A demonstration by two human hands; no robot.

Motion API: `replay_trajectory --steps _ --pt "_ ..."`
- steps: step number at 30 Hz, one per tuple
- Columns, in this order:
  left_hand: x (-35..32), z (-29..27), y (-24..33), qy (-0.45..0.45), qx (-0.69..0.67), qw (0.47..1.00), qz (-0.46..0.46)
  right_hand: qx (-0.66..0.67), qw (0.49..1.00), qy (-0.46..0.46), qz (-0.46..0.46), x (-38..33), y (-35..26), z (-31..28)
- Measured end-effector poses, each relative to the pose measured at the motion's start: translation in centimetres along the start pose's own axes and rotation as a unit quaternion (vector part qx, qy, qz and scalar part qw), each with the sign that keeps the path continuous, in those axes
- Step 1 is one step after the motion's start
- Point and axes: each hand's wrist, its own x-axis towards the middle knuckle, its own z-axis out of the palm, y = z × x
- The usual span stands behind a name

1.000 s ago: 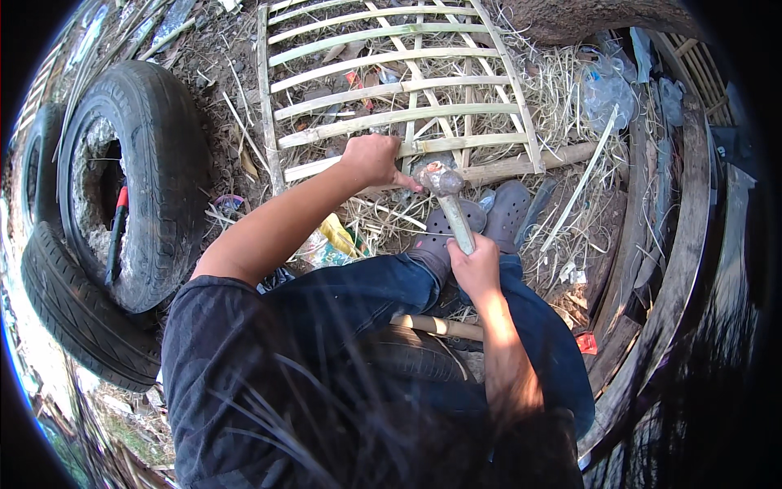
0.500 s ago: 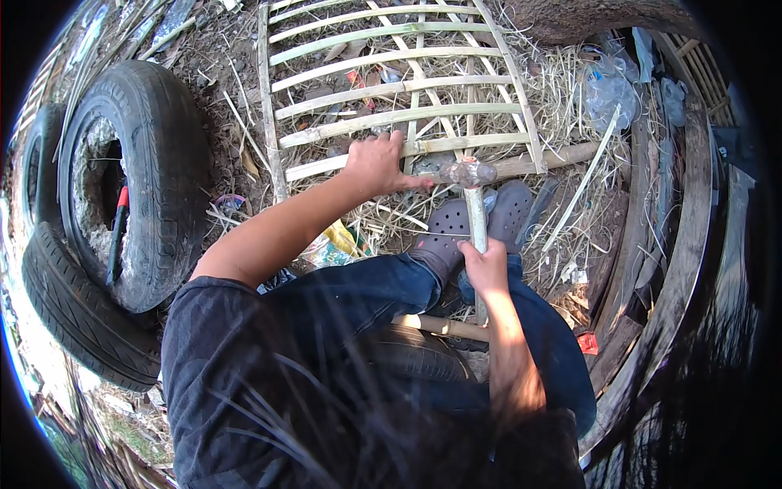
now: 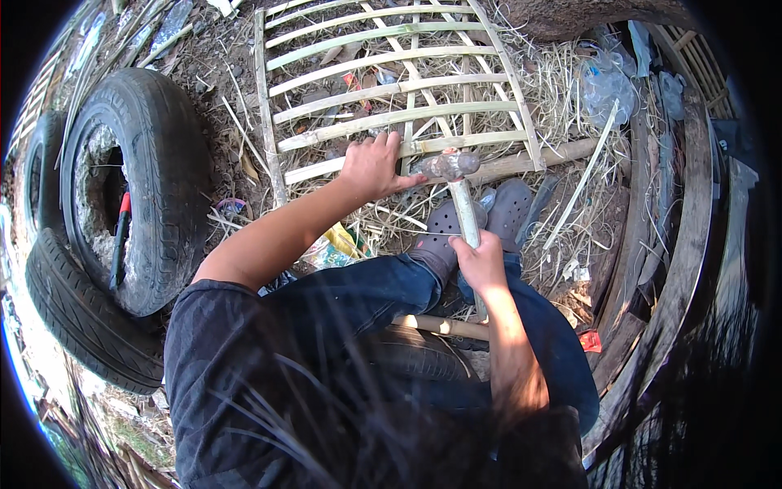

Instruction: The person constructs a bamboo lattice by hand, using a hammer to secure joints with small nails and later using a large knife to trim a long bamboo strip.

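Note:
A lattice of pale bamboo slats (image 3: 391, 85) lies on the ground in front of me. My left hand (image 3: 373, 167) is closed over its nearest crosswise slat (image 3: 314, 169), thumb stretched out to the right. In my right hand (image 3: 482, 259) is a hammer (image 3: 464, 213), gripped partway along its pale handle. The worn metal hammer head (image 3: 452, 165) is beside my left thumb, over the near edge of the lattice; whether it touches the slat I cannot tell. A thick round pole (image 3: 554, 159) lies under that near edge.
Old tyres (image 3: 167, 187) stand at the left, one with a red-and-black tool (image 3: 120, 232) inside. My clogs (image 3: 509, 208) are just beyond my right hand. Weathered planks (image 3: 688, 244) line the right side. Straw and plastic bags (image 3: 604, 85) lie at the far right.
The hammer head has shifted left toward my left thumb and its handle leans more. My right hand has moved slightly with it. My left hand keeps its place on the slat.

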Motion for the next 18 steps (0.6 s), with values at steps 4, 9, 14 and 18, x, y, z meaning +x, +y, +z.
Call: replay_trajectory --steps 4,9,14,18 --pt "0.1 0.3 -0.2 0.010 -0.004 1.000 0.008 -0.033 0.999 -0.002 -0.020 -0.2 -1.0 0.1" --pt "0.1 0.0 -0.1 -0.006 0.004 1.000 0.011 -0.079 0.996 -0.036 -0.005 0.4 -1.7 -0.3" --pt "0.3 0.3 -0.1 -0.009 0.001 1.000 0.008 -0.084 0.996 -0.032 -0.017 -0.1 -2.8 -0.5" --pt "0.4 0.4 -0.1 -0.001 -0.004 1.000 0.018 -0.109 0.993 -0.027 -0.024 0.0 -3.0 -0.5"
